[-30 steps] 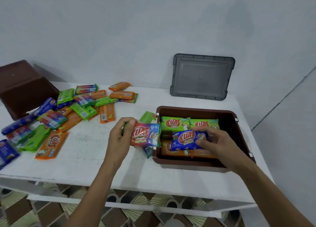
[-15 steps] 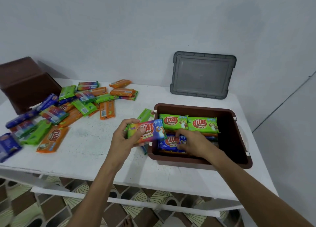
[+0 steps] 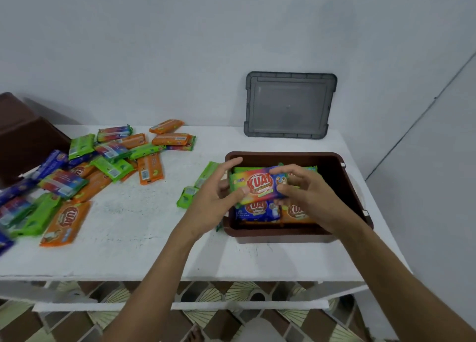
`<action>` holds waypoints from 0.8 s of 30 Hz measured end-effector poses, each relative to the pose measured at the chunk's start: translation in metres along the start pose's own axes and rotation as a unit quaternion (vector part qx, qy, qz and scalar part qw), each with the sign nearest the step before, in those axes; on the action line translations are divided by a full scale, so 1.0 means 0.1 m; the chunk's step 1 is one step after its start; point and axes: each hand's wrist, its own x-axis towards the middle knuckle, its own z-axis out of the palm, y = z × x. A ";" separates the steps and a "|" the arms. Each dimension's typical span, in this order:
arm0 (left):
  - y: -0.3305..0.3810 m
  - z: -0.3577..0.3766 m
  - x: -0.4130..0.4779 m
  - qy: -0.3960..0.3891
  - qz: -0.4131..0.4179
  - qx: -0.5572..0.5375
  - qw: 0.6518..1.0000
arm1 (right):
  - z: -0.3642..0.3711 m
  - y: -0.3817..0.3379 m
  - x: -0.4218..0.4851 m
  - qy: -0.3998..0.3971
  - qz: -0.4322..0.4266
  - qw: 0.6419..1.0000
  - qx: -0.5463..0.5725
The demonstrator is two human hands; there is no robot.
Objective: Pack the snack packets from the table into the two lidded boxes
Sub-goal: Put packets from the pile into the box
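An open brown box (image 3: 345, 187) stands on the white table at the right, with blue, orange and green snack packets lying inside. Over its left half both hands hold one rainbow-coloured packet (image 3: 258, 187). My left hand (image 3: 216, 200) has its thumb on the packet's left end, fingers spread. My right hand (image 3: 306, 194) pinches the right end. Two green packets (image 3: 186, 200) lie on the table just left of the box. Many loose packets (image 3: 103, 166) are heaped at the table's left.
A grey lid (image 3: 289, 104) leans against the wall behind the open box. A second brown box (image 3: 23, 138) sits tilted at the far left by the heap. The table's front edge (image 3: 180, 277) runs below my forearms, patterned floor beneath.
My right hand has let go of the blue packet, which now lies in the box, and risen to the rainbow packet. My left hand has carried that packet rightwards over the box.
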 end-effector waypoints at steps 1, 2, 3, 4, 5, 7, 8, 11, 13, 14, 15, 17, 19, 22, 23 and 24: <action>0.01 0.00 0.02 0.010 0.013 0.063 0.998 | -0.09 0.02 -0.04 0.018 0.010 1.000 -0.005; -0.01 -0.01 0.03 0.034 0.036 0.141 0.989 | -0.20 0.03 -0.09 0.032 0.025 0.999 -0.012; -0.04 -0.04 0.04 0.063 0.064 0.211 0.973 | -0.31 0.05 -0.13 0.044 0.041 0.998 -0.026; -0.08 -0.07 0.04 0.085 0.089 0.261 0.957 | -0.41 0.08 -0.17 0.053 0.057 0.996 -0.044; -0.14 -0.09 0.03 0.095 0.105 0.294 0.945 | -0.49 0.11 -0.19 0.064 0.071 0.993 -0.068; -0.26 -0.11 0.01 0.084 0.108 0.343 0.929 | -0.61 0.19 -0.21 0.090 0.090 0.982 -0.140; -0.32 -0.10 0.00 0.078 0.104 0.356 0.925 | -0.64 0.24 -0.20 0.104 0.098 0.973 -0.179; -0.44 -0.06 -0.03 0.090 0.117 0.357 0.922 | -0.63 0.38 -0.11 0.122 0.121 0.947 -0.270; -0.49 -0.04 -0.05 0.108 0.129 0.355 0.919 | -0.61 0.44 -0.03 0.136 0.128 0.915 -0.357; -0.50 -0.03 -0.05 0.114 0.133 0.355 0.918 | -0.60 0.46 0.01 0.140 0.130 0.897 -0.400; -0.50 -0.02 -0.06 0.116 0.134 0.357 0.917 | -0.59 0.46 0.04 0.137 0.134 0.878 -0.439; -0.50 -0.02 -0.07 0.113 0.133 0.371 0.912 | -0.55 0.46 0.06 0.118 0.147 0.834 -0.519; -0.50 -0.04 -0.10 0.099 0.137 0.378 0.910 | -0.49 0.43 0.04 0.107 0.157 0.787 -0.587; -0.54 -0.16 -0.17 0.093 0.155 0.354 0.918 | -0.33 0.33 0.01 0.131 0.125 0.769 -0.612; -0.57 -0.24 -0.19 0.105 0.162 0.351 0.916 | -0.25 0.28 0.01 0.144 0.092 0.776 -0.607; -0.60 -0.34 -0.20 0.119 0.167 0.357 0.911 | -0.16 0.22 0.01 0.158 0.048 0.789 -0.592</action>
